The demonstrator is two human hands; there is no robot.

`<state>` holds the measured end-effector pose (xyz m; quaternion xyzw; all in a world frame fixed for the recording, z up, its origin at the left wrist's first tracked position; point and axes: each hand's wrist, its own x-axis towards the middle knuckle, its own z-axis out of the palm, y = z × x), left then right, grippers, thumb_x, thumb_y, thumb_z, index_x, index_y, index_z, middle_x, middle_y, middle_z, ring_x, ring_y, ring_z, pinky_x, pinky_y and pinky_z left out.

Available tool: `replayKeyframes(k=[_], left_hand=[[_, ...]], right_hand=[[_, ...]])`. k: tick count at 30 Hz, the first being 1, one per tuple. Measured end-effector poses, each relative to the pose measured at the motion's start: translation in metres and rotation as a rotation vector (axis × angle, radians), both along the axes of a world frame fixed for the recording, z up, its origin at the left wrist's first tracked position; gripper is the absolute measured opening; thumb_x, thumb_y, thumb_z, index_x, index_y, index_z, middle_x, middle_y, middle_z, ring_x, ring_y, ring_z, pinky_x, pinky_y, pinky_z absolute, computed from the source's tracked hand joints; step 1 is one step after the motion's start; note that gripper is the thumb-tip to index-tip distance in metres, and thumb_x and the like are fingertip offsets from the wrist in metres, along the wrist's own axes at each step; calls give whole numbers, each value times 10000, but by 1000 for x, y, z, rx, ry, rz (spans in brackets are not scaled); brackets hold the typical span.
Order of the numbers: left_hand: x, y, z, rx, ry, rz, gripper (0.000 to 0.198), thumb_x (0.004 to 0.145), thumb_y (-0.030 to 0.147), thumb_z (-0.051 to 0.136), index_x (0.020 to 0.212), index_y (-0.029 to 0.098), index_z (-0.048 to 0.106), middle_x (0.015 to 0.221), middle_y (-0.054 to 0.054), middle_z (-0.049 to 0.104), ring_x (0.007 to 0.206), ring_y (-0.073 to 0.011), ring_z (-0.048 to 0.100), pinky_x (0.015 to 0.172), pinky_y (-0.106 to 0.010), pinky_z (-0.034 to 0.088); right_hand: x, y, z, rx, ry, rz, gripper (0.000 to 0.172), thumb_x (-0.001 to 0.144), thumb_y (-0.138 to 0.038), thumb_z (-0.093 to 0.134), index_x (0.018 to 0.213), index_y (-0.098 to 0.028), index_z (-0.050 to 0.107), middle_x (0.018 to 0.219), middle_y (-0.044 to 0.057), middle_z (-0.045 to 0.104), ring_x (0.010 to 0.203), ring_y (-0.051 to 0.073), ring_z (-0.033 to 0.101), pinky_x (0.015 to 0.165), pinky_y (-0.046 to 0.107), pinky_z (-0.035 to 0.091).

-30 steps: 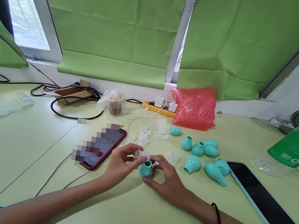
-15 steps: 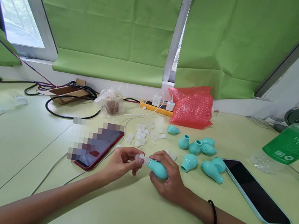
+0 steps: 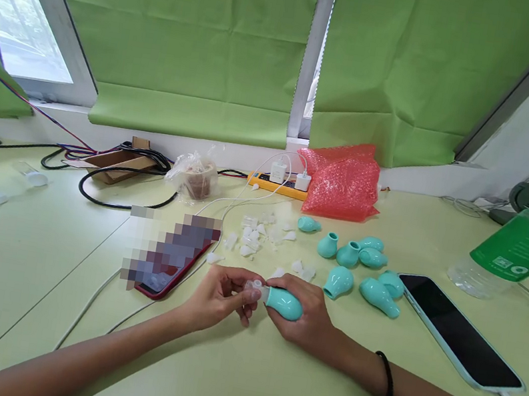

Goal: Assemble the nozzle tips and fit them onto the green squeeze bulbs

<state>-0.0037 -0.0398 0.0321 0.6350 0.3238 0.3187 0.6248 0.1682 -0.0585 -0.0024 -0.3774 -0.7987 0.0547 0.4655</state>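
Observation:
My right hand [image 3: 309, 310] is wrapped round a glossy turquoise squeeze bulb [image 3: 285, 304], its narrow mouth facing left. At that mouth sits a small clear plastic nozzle [image 3: 257, 285], pinched between the thumb and fingers of my left hand [image 3: 222, 299]. The nozzle and bulb meet in line, though how far one goes into the other cannot be told. Just beyond my right hand lie several more turquoise bulbs [image 3: 339, 283], some standing mouth up, others on their sides. Loose translucent plastic pieces [image 3: 251, 240] are scattered beyond my hands.
A red-edged phone [image 3: 176, 261] lies at left, with white cables beside it. Another phone [image 3: 460, 332] is at right, near a tilted green-labelled bottle [image 3: 514, 250]. Along the back are red bubble wrap [image 3: 342, 187], a power strip [image 3: 286, 190], a bagged brown item [image 3: 196, 180] and black cables [image 3: 149, 162].
Both hands, with the nozzle and bulb held together, sit slightly farther right in the view. The camera's angle has shifted a little. The grips look the same.

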Motion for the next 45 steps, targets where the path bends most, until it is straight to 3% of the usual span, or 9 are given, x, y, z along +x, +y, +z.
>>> replayKeyframes(k=[7,12,19,25,28,33,35,40,45], left_hand=[[-2,-4,-6,309,106,24,217,739,249,548,865,82,608,694,-50,566,534,-94,523,484,-214,496],[-4,-5,-11,466,149,15,243,762,240,518,930,80,592,762,-76,566,590,-116,547,509,-223,514],[-3,-3,-14,522,154,59,216,761,254,519,903,107,589,790,-83,592,681,-145,569,521,-207,498],[-8,-2,-3,590,187,36,250,759,297,508,909,120,599,793,-73,627,677,-148,575,577,-235,478],[-16,6,5,723,225,125,297,814,292,400,1015,136,554,804,-63,618,719,-156,559,655,-267,452],[-24,30,13,1197,800,206,251,735,170,437,924,123,596,840,-109,580,868,-244,469,718,-354,403],[-25,36,12,1276,1039,209,266,669,148,476,897,110,608,886,-139,553,916,-287,430,710,-379,392],[-27,37,5,1292,1338,222,165,614,155,508,713,99,628,903,-167,513,902,-309,422,666,-388,367],[-26,36,7,1255,1285,219,178,672,78,462,727,113,628,887,-156,545,898,-291,443,656,-386,370]], right_hand=[[-9,-6,10,-523,235,22,184,598,-177,602,781,-170,597,738,24,638,671,153,585,609,243,460],[-10,-5,15,-768,338,59,203,521,-198,670,704,-151,597,706,12,616,671,149,561,595,226,444],[-9,-3,25,-1149,513,207,355,524,-310,702,792,-154,530,529,-51,514,319,26,350,287,158,265],[-9,-3,23,-1090,568,286,356,533,-273,699,811,-160,505,471,-83,465,328,32,374,304,151,294],[-10,-4,20,-1004,597,265,285,569,-264,674,782,-151,522,476,-77,461,347,36,386,329,163,315],[-9,-4,14,-990,697,219,268,544,-286,695,711,-141,542,512,-43,509,408,68,445,389,205,377],[-9,-5,13,-1004,719,233,251,546,-295,689,680,-141,543,536,-25,538,438,81,474,424,219,396],[-7,-6,12,-1027,729,257,205,583,-292,654,672,-143,544,574,2,579,454,84,480,429,216,379],[-7,-5,14,-965,715,170,223,584,-282,655,713,-139,543,573,-5,558,454,81,469,441,220,388]])
